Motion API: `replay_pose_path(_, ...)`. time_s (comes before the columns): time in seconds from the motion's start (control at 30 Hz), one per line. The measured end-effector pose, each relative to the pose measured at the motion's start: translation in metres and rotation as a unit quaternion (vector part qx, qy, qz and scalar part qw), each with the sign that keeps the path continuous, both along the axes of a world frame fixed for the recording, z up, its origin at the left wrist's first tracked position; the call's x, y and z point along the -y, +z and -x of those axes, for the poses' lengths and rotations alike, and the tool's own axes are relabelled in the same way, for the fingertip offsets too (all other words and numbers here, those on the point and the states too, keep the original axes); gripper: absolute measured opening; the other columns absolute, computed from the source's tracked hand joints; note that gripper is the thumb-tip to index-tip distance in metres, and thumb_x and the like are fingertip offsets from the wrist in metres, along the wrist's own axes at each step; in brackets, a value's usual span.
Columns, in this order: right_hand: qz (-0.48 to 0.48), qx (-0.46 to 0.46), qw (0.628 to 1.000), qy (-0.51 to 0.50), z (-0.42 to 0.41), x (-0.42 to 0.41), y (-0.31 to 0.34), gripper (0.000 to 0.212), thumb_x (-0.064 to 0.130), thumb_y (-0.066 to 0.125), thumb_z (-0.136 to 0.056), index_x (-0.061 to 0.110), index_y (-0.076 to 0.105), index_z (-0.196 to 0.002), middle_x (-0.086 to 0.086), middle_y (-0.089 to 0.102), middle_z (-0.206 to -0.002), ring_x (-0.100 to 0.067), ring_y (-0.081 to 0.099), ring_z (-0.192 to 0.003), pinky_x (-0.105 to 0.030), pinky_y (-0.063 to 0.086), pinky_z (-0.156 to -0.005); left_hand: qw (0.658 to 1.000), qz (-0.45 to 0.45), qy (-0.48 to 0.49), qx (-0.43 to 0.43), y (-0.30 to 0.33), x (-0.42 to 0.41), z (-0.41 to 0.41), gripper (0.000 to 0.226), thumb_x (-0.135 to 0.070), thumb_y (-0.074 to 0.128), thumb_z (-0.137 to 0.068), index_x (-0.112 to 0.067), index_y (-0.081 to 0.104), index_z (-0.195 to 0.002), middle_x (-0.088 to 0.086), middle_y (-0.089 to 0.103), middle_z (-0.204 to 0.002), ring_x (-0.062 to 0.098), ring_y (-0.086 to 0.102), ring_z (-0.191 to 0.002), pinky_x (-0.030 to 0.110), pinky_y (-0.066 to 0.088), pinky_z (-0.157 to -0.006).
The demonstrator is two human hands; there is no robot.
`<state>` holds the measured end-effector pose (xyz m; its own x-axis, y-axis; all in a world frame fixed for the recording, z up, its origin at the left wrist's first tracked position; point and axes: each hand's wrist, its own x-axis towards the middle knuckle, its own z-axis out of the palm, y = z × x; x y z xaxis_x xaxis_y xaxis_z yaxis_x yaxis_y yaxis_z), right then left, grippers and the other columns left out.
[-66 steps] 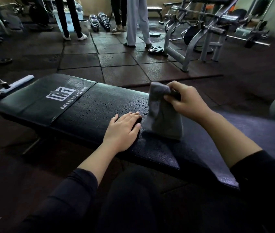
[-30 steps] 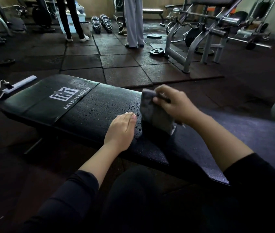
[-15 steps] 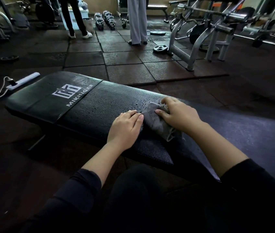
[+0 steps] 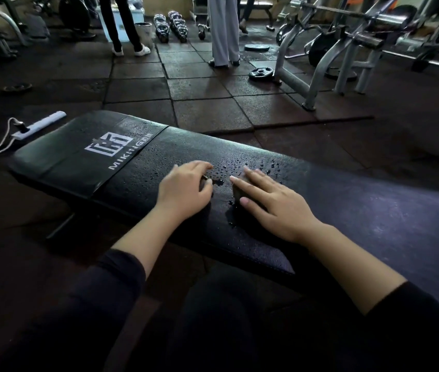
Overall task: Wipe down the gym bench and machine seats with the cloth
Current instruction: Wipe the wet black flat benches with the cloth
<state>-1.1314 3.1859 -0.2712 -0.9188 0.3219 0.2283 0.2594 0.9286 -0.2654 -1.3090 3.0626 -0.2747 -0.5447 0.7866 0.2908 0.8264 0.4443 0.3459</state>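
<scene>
Your cloth (image 4: pixel 238 193) is almost fully hidden under your right hand (image 4: pixel 272 202), which presses it flat-fingered onto the wet black bench (image 4: pixel 137 181), left hand (image 4: pixel 186 189) beside it with fingers loosely bent on the pad holding nothing, droplets (image 4: pixel 239 163) between and beyond both hands.

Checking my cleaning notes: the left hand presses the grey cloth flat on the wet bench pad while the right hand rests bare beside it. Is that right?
Not quite: the hands are swapped. In the head view the right hand presses the grey cloth flat on the wet bench pad, and the left hand rests beside it, with no cloth under it.
</scene>
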Motion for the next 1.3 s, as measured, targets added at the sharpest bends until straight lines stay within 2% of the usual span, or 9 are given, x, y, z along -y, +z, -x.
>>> replay_pose_path(0.1, 0.051, 0.013, 0.998, -0.023, 0.006, -0.009, 0.0, 0.049, 0.048, 0.038, -0.098, 0.047, 0.023, -0.145, 0.013, 0.018, -0.157, -0.007, 0.009, -0.146, -0.02, 0.007, -0.115, 0.993, 0.119, 0.01, -0.018, -0.001, -0.008, 0.031, 0.054, -0.05, 0.039, -0.097, -0.039, 0.03, -0.149, -0.007, 0.024, -0.159, 0.013, 0.017, -0.147, 0.046, 0.007, -0.119)
replay_pose_path(0.23, 0.033, -0.01, 0.997, -0.071, 0.027, -0.012, -0.006, 0.06, 0.054, 0.039, -0.086, 0.039, 0.034, -0.144, 0.008, 0.028, -0.155, -0.014, 0.023, -0.144, -0.034, 0.018, -0.117, 0.982, 0.19, 0.002, -0.009, -0.012, -0.01, 0.045, 0.056, -0.064, 0.019, -0.096, -0.05, 0.011, -0.149, -0.011, 0.003, -0.162, 0.009, -0.001, -0.149, 0.047, -0.004, -0.12)
replay_pose_path(0.33, 0.129, 0.008, 0.991, -0.019, 0.034, -0.026, 0.009, 0.053, 0.037, 0.061, -0.089, 0.032, 0.045, -0.139, 0.006, 0.034, -0.152, -0.013, 0.03, -0.14, -0.029, 0.022, -0.116, 0.983, 0.182, 0.004, -0.012, -0.013, -0.01, 0.046, 0.056, -0.064, 0.017, -0.095, -0.051, 0.01, -0.149, -0.012, 0.001, -0.162, 0.008, -0.003, -0.149, 0.047, -0.005, -0.12)
replay_pose_path(0.47, -0.003, 0.021, 0.993, 0.116, 0.023, -0.03, 0.005, 0.056, 0.048, 0.042, -0.093, 0.033, 0.033, -0.146, 0.014, 0.03, -0.153, -0.007, 0.019, -0.144, -0.022, 0.013, -0.117, 0.985, 0.174, 0.005, -0.013, -0.012, -0.011, 0.044, 0.055, -0.062, 0.017, -0.096, -0.051, 0.011, -0.149, -0.013, 0.001, -0.162, 0.008, -0.003, -0.148, 0.047, -0.004, -0.12)
replay_pose_path(0.6, -0.043, -0.019, 0.997, 0.06, 0.042, -0.024, -0.008, 0.05, 0.046, 0.03, -0.095, 0.039, 0.036, -0.144, 0.013, 0.036, -0.151, -0.01, 0.026, -0.142, -0.02, 0.016, -0.116, 0.988, 0.154, 0.014, -0.004, -0.014, -0.013, 0.042, 0.051, -0.057, 0.018, -0.099, -0.05, 0.014, -0.149, -0.015, 0.004, -0.162, 0.008, -0.001, -0.149, 0.047, -0.004, -0.12)
replay_pose_path(0.73, -0.027, 0.0, 1.0, -0.013, 0.092, -0.025, -0.003, 0.048, 0.039, 0.04, -0.098, 0.036, 0.032, -0.146, 0.009, 0.031, -0.153, -0.013, 0.021, -0.145, -0.025, 0.016, -0.117, 0.989, 0.146, 0.018, -0.003, -0.013, -0.012, 0.043, 0.049, -0.053, 0.018, -0.1, -0.049, 0.015, -0.149, -0.016, 0.005, -0.161, 0.007, 0.0, -0.148, 0.046, -0.003, -0.12)
replay_pose_path(0.93, 0.024, 0.078, 0.993, 0.088, 0.081, -0.045, 0.008, 0.055, 0.053, 0.039, -0.096, 0.046, 0.02, -0.147, 0.018, 0.012, -0.158, -0.001, 0.003, -0.145, -0.024, 0.013, -0.116, 0.99, 0.141, 0.025, 0.001, -0.015, -0.015, 0.044, 0.05, -0.053, 0.018, -0.1, -0.049, 0.014, -0.149, -0.016, 0.004, -0.161, 0.006, -0.001, -0.148, 0.046, -0.003, -0.12)
replay_pose_path(1.03, -0.037, 0.027, 0.997, 0.059, 0.087, -0.041, -0.003, 0.049, 0.062, 0.021, -0.09, 0.057, 0.026, -0.139, 0.018, 0.02, -0.156, -0.003, 0.01, -0.145, -0.022, 0.016, -0.114, 0.99, 0.137, 0.035, 0.0, -0.017, -0.018, 0.045, 0.052, -0.051, 0.019, -0.1, -0.044, 0.012, -0.151, -0.017, 0.003, -0.161, 0.006, -0.002, -0.148, 0.045, -0.004, -0.12)
replay_pose_path(1.3, -0.013, -0.008, 0.999, -0.039, 0.124, -0.098, -0.007, 0.037, 0.041, 0.045, -0.096, 0.048, 0.049, -0.132, 0.009, 0.044, -0.145, -0.01, 0.037, -0.135, -0.022, 0.026, -0.112, 0.99, 0.137, 0.038, 0.006, -0.016, -0.017, 0.044, 0.053, -0.05, 0.02, -0.101, -0.041, 0.013, -0.152, -0.019, 0.004, -0.161, 0.004, -0.001, -0.148, 0.043, -0.003, -0.119)
